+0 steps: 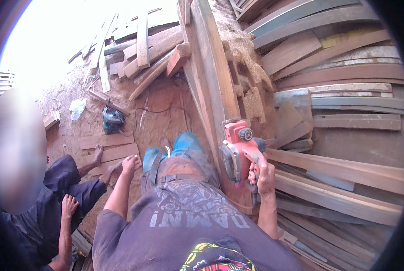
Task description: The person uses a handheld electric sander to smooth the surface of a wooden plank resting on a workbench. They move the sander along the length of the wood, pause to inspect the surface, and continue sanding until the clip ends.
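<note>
The power planer point(240, 149), red-bodied with dark fittings, is in the person's right hand point(264, 177), at the right of the body and just beside the near end of the long timber point(220, 77). The right hand is wrapped around the tool's rear grip. The left hand point(130, 164) is well apart from the tool, above the short planks point(116, 153) on the ground; its fingers are bent and no object is visible in them, but how far they close cannot be told.

Handling, as judged: the planer is likely stiff and fairly heavy for its bulk, with the weight forward of the grip, so a single-handed hold probably lets the nose dip. The body appears smooth and may be slippery if dusty. The rear grip is the sound main hold; the dark front knob point(246, 134) offers a second, steadying one. Fingers should be kept off the underside.

Orientation: the planer's knob end points away from the person, toward the top of the view, and its grip end faces back toward the person. Its long axis runs roughly along the timber, whose far end leans somewhat left. Contact between tool and timber cannot be confirmed.
</note>
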`<state>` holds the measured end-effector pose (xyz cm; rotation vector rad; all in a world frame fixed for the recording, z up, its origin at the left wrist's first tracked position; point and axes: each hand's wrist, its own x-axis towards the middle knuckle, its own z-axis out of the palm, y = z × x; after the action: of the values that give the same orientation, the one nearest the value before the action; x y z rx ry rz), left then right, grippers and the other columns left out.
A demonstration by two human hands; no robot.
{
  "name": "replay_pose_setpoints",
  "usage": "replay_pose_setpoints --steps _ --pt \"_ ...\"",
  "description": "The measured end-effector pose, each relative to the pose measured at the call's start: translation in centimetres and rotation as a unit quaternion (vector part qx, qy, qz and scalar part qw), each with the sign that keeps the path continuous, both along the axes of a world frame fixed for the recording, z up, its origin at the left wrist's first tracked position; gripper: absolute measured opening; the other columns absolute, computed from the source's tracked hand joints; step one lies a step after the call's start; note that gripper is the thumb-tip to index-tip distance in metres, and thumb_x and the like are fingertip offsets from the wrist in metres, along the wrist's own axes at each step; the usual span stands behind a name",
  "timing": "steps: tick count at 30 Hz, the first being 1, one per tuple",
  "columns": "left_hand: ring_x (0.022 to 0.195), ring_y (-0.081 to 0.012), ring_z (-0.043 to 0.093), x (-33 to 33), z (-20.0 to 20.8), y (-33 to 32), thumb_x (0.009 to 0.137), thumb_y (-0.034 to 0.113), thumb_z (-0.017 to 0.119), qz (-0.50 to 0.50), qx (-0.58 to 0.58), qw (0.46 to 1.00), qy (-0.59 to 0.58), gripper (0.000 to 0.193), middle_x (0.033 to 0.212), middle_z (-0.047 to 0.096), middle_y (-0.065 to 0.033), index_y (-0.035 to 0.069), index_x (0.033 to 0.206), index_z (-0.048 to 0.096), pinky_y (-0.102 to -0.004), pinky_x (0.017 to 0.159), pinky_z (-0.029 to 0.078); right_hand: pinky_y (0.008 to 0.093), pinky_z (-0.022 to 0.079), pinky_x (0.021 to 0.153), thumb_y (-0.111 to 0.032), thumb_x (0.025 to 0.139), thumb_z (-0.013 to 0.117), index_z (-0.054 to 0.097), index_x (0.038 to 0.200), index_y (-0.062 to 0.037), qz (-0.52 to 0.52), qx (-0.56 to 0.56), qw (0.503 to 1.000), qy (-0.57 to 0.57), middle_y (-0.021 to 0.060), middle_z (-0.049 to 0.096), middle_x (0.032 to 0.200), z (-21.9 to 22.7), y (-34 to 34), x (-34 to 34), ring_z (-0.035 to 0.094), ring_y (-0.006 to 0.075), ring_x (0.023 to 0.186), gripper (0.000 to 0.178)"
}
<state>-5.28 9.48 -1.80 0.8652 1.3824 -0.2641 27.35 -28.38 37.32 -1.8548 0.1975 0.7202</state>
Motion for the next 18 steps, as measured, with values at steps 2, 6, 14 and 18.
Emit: replay_pose_setpoints --steps 2,6,14,18 --pt "0.099 -0.0172 0.071 -0.5 0.8 -0.8 0.102 0.027 0.071 0.021 -0.022 0.999 0.032 0.046 0.12 0.072 -0.0053 0.004 0.141 0.062 -0.0334 0.077 0.059 0.0246 0.04 0.046 -0.048 0.111 0.049 0.062 0.087 -0.0024 0.012 0.007 1.0 -0.014 -0.0003 0.056 0.072 -0.2 2.0 2.4 0.051 0.0068 0.054 0.053" --pt "0.108 -0.022 0.07 -0.6 -0.7 -1.1 0.102 0.032 0.071 0.071 -0.054 0.996 -0.023 0.051 0.129 0.07 -0.0084 0.004 0.144 0.059 -0.0377 0.08 0.059 0.0244 0.039 0.046 -0.048 0.111 0.049 0.073 0.105 0.0012 0.035 0.005 0.999 -0.015 -0.0027 0.054 0.072 -1.6 7.4 9.3 0.049 0.0055 0.054 0.055" --pt "0.123 -0.026 0.066 9.6 2.8 -1.2 0.104 0.033 0.071 0.092 -0.02 0.993 -0.075 0.056 0.139 0.067 -0.0114 0.005 0.149 0.055 -0.0425 0.095 0.056 0.0258 0.038 0.043 -0.057 0.108 0.046 0.07 0.1 -0.0028 0.122 0.068 0.986 -0.093 -0.0035 0.047 0.067 -4.7 25.1 29.9 0.043 0.0074 0.048 0.06" --pt "0.117 -0.0212 0.07 14.3 6.1 1.6 0.104 0.029 0.071 0.015 0.028 0.989 -0.145 0.051 0.133 0.071 -0.0088 0.004 0.147 0.058 -0.0348 0.088 0.057 0.0263 0.038 0.043 -0.056 0.109 0.044 0.072 0.106 0.0003 0.123 0.093 0.984 -0.092 -0.002 0.049 0.072 -4.5 26.4 31.2 0.043 0.0076 0.049 0.063"
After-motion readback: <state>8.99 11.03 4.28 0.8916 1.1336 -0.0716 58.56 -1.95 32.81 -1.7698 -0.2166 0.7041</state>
